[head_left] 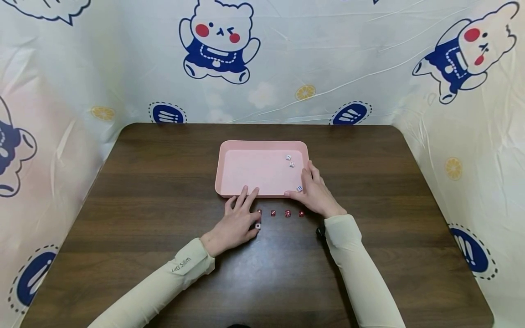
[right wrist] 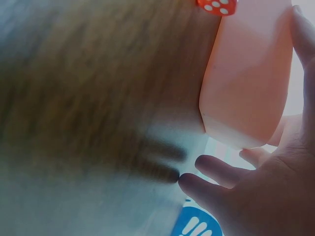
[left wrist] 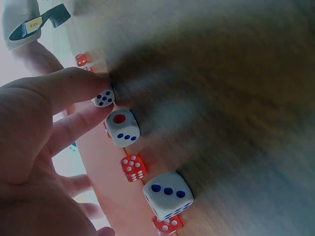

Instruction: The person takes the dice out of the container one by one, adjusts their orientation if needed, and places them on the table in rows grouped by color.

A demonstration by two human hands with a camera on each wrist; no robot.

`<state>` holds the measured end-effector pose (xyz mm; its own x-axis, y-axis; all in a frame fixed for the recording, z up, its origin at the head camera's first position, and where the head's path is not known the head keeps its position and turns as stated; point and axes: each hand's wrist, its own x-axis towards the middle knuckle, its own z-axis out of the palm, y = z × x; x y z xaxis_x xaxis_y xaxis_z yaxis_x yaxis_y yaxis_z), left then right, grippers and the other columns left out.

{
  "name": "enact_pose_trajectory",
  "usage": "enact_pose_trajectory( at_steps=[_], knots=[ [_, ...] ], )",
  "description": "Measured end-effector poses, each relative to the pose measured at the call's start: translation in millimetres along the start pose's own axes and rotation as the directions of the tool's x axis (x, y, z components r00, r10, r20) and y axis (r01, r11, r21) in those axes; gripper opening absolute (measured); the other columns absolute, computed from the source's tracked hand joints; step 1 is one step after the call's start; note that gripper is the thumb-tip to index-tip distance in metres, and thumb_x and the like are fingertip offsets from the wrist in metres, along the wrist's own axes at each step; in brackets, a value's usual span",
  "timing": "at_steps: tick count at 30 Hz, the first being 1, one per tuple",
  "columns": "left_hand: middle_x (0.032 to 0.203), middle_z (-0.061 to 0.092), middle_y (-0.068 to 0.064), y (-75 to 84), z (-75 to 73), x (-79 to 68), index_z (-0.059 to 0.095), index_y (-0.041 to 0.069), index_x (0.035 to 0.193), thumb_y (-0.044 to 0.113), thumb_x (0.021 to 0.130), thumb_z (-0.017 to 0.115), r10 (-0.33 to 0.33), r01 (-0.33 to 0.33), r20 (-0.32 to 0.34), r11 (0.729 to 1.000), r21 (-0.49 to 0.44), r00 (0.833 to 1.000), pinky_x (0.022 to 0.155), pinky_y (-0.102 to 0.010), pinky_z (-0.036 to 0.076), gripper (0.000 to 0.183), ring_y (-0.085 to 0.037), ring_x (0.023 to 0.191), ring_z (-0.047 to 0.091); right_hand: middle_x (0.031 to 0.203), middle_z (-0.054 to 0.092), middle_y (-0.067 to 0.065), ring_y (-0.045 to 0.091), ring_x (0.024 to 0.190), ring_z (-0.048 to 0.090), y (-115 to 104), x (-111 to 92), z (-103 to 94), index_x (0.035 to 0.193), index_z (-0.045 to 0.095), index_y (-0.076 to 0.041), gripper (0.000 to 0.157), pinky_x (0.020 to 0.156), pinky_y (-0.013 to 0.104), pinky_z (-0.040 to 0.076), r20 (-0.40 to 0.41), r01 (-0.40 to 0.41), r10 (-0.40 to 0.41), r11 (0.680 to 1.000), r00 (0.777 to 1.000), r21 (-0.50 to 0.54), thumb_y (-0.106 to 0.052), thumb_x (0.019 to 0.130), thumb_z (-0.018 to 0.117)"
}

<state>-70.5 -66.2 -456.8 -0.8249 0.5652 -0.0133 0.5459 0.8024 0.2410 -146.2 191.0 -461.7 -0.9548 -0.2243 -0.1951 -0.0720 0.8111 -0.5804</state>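
My left hand pinches a white die with blue dots between thumb and index finger, low over the wood. Closer to the wrist camera stand two more white dice, one showing a single red dot and one with three blue dots. A row of red dice lies along the front of a pink tray. At the tray's front right corner is my right hand, thumb by the front rim and other fingers spread along the right side. A white die sits inside that corner.
Two further white dice lie in the tray's right part. The dark wooden table is bordered by a printed curtain at the back and sides. The right wrist carries a dark band.
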Motion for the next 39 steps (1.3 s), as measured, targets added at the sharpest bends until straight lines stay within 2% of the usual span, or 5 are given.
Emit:
enact_pose_trajectory(
  at_steps=[12,20,24,33,39],
  knots=[
    [0.159,0.021,-0.019,-4.0,-5.5,-0.8,0.063,0.02,0.09,0.028,0.081,0.074,-0.009,0.012,0.026,0.993,-0.119,1.0,0.106,-0.069,0.021,0.017,-0.047,0.147,0.011,0.164,-0.005,0.009,0.038,0.148,0.013,-2.3,2.3,0.6,0.154,0.02,-0.01,0.103,0.112,0.058,0.03,0.005,-0.003,0.003,1.0,1.0,-0.005,-0.066,0.079,0.064],
    [0.158,0.025,-0.016,-18.0,-22.1,2.0,0.067,0.016,0.099,0.031,0.087,0.07,-0.131,0.1,-0.068,0.933,-0.345,0.989,0.105,-0.066,0.019,0.019,-0.04,0.147,0.016,0.163,-0.005,0.01,0.039,0.147,0.015,-4.3,3.1,0.2,0.154,0.02,-0.01,0.104,0.111,0.059,0.03,0.009,-0.004,0.004,1.0,1.0,-0.012,-0.066,0.079,0.064],
    [0.15,0.038,-0.018,-32.8,-30.0,3.3,0.066,0.012,0.101,0.025,0.088,0.068,-0.222,0.123,-0.202,0.904,-0.41,0.954,0.099,-0.063,0.026,0.019,-0.042,0.135,0.033,0.163,-0.003,0.011,0.039,0.146,0.017,-4.5,2.3,-0.4,0.153,0.021,-0.009,0.102,0.11,0.059,0.032,0.005,0.007,-0.007,1.0,1.0,-0.018,-0.066,0.079,0.064],
    [0.139,0.047,-0.021,-82.6,-38.9,7.9,0.061,0.0,0.117,0.014,0.093,0.052,-0.481,0.258,-0.374,0.822,-0.508,0.793,0.102,-0.055,0.033,0.029,-0.041,0.127,0.04,0.161,0.009,0.016,0.04,0.142,0.024,-9.8,3.2,-9.8,0.152,0.022,-0.008,0.102,0.109,0.059,0.033,-0.007,0.021,-0.022,0.998,1.0,-0.066,-0.063,0.079,0.066],
    [0.139,0.044,-0.024,-100.6,-31.2,10.7,0.052,-0.004,0.13,0.019,0.096,0.049,-0.561,0.37,-0.254,0.761,-0.533,0.788,0.107,-0.053,0.034,0.042,-0.042,0.129,0.038,0.152,0.028,0.016,0.037,0.137,0.029,-18.1,11.1,-23.3,0.142,0.04,-0.008,0.082,0.109,0.057,0.035,-0.032,0.009,-0.013,0.991,0.999,-0.132,-0.057,0.082,0.067]
  ],
)
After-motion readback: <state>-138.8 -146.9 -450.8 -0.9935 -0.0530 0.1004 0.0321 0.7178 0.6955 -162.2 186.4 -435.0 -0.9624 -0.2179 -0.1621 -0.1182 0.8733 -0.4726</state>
